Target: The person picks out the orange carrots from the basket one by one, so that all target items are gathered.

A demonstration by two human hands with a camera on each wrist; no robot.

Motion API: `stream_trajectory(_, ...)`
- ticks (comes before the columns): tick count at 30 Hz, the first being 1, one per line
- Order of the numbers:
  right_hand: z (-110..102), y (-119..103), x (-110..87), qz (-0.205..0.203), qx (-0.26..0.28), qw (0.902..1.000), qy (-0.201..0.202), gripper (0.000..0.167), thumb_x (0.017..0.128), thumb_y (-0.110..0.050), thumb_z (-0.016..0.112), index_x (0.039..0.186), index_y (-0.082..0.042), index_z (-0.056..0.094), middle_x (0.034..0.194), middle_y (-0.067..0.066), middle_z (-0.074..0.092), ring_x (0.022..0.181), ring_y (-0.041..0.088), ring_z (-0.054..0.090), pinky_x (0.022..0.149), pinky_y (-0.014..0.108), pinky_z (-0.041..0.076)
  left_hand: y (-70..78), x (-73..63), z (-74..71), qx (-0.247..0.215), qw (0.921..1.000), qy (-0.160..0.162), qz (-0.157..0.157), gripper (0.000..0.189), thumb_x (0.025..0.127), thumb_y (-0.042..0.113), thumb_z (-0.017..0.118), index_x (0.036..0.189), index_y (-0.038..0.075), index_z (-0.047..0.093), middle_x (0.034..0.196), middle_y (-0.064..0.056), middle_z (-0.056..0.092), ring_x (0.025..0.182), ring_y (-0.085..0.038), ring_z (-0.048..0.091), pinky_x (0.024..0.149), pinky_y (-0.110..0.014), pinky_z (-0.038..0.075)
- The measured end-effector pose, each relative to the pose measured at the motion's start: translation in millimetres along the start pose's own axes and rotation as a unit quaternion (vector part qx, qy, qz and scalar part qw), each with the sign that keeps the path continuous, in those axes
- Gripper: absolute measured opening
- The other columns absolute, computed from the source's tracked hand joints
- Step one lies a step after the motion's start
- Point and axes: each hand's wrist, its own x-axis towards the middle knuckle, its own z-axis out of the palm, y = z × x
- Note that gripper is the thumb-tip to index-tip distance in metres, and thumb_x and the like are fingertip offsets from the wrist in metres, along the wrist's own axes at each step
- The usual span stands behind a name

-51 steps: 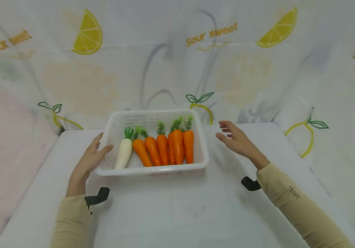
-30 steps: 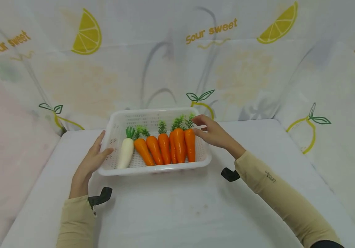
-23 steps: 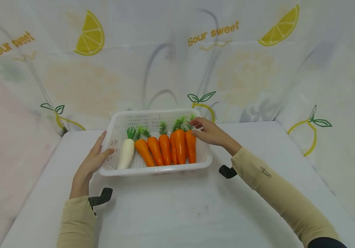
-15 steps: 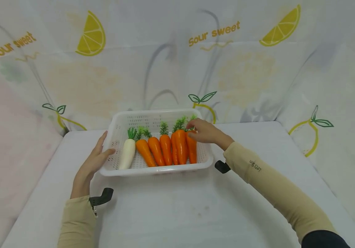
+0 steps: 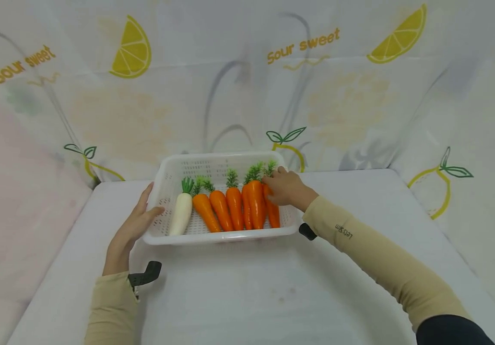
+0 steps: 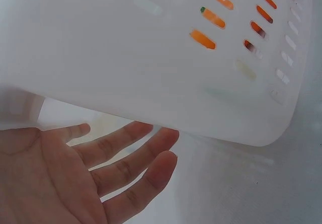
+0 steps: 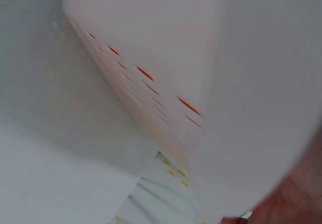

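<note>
A white plastic basket (image 5: 221, 238) with slotted walls holds a white radish (image 5: 181, 213) at its left and several orange carrots (image 5: 234, 208) in a row, all with green tops. My left hand (image 5: 133, 225) rests at the basket's left end, thumb over the rim. In the left wrist view its fingers (image 6: 126, 168) spread loosely beside the basket wall. Over the basket's right end, my right hand (image 5: 288, 189) curls its fingers round the upper part of the rightmost carrot (image 5: 274, 215). The basket wall hides most of that hand in the right wrist view.
A white cloth covers the table (image 5: 239, 292) under the basket. Behind it hangs a pale curtain (image 5: 221, 96) printed with lemons and words. A black camera mount (image 5: 146, 274) sits at the left wrist, another (image 5: 307, 231) at the right.
My right hand has come left from beside the basket, over its right end and onto the rightmost carrot. That carrot now leans slightly. The left hand stays at the basket's left end.
</note>
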Motion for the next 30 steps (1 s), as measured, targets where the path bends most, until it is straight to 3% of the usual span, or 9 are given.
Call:
stream_trajectory(5, -2, 2, -1.7, 0.003, 0.017, 0.9999, 0.001, 0.049, 0.093, -0.032, 0.052, 0.138, -0.015, 0.046, 0.132, 0.01, 0.054, 0.107, 0.027, 0.043, 0.084, 0.041, 0.043, 2.5, 1.4, 2.1, 0.002, 1.0, -0.001, -0.001, 0.078, 0.095, 0.013, 0.04, 0.151, 0.02, -0.014, 0.15, -0.032, 0.021, 0.13, -0.05, 0.033, 0.097, -0.063, 0.032)
stream_trajectory(13, -4, 7, -8.9, -0.021, 0.115, 0.9924, 0.039, 0.04, 0.091, -0.028, 0.056, 0.127, -0.013, 0.053, 0.129, 0.01, 0.055, 0.111, 0.028, 0.054, 0.095, 0.048, 0.04, 1.0, 1.6, 0.4, 0.01, 0.9999, 0.003, -0.013, 0.077, 0.097, 0.017, 0.039, 0.151, 0.024, -0.015, 0.151, -0.031, 0.018, 0.131, -0.05, 0.03, 0.098, -0.065, 0.029)
stream_trajectory(19, -2, 7, -13.8, -0.04, 0.174, 0.9814, 0.07, 0.04, 0.089, -0.033, 0.062, 0.122, -0.013, 0.054, 0.12, 0.008, 0.056, 0.1, 0.025, 0.056, 0.096, 0.049, 0.034, 1.0, 0.1, 1.4, 0.008, 0.9999, 0.004, -0.013, 0.076, 0.097, 0.016, 0.038, 0.151, 0.022, -0.014, 0.152, -0.031, 0.015, 0.132, -0.052, 0.028, 0.098, -0.067, 0.027)
stream_trajectory(26, 2, 9, -15.6, -0.063, 0.239, 0.9637, 0.101, 0.04, 0.086, -0.031, 0.067, 0.119, -0.012, 0.054, 0.116, 0.008, 0.055, 0.096, 0.023, 0.056, 0.086, 0.039, 0.046, -0.9, 0.1, 2.4, 0.008, 0.9999, 0.006, -0.005, 0.075, 0.097, 0.015, 0.037, 0.151, 0.022, -0.014, 0.152, -0.031, 0.016, 0.129, -0.053, 0.032, 0.095, -0.067, 0.032)
stream_trajectory(30, 4, 12, -15.8, -0.077, 0.277, 0.9502, 0.12, 0.038, 0.085, -0.026, 0.068, 0.117, -0.01, 0.056, 0.115, 0.008, 0.055, 0.097, 0.023, 0.054, 0.085, 0.036, 0.047, -1.4, 0.7, 3.0, 0.008, 0.9999, 0.005, -0.003, 0.075, 0.097, 0.015, 0.037, 0.151, 0.023, -0.014, 0.152, -0.031, 0.016, 0.129, -0.052, 0.033, 0.094, -0.067, 0.033)
